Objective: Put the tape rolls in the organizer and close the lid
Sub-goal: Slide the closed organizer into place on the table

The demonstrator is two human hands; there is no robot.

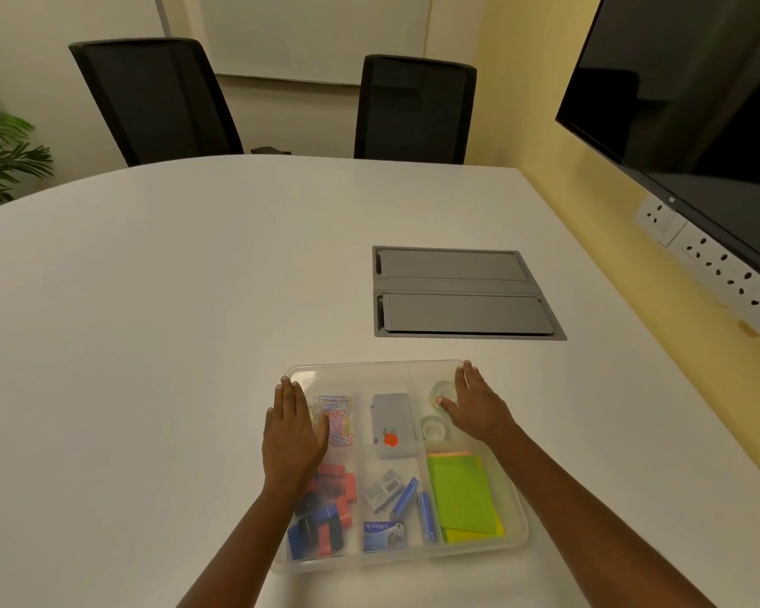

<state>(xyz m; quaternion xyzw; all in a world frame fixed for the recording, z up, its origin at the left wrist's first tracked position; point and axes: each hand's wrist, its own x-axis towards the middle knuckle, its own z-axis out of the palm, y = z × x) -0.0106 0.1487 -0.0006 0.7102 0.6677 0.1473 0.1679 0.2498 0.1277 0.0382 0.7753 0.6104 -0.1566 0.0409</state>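
Note:
A clear plastic organizer lies on the white table in front of me, with its see-through lid lying over it. Two clear tape rolls sit in the far right compartment, one partly under my right hand. My left hand lies flat, fingers apart, on the lid's left side over the coloured paper clips. My right hand lies flat on the lid's far right corner. Neither hand holds anything.
Inside the organizer are a grey stapler, red and blue clips, staple boxes and green sticky notes. A grey cable hatch is set into the table beyond. Two black chairs stand at the far edge; a screen hangs on the right.

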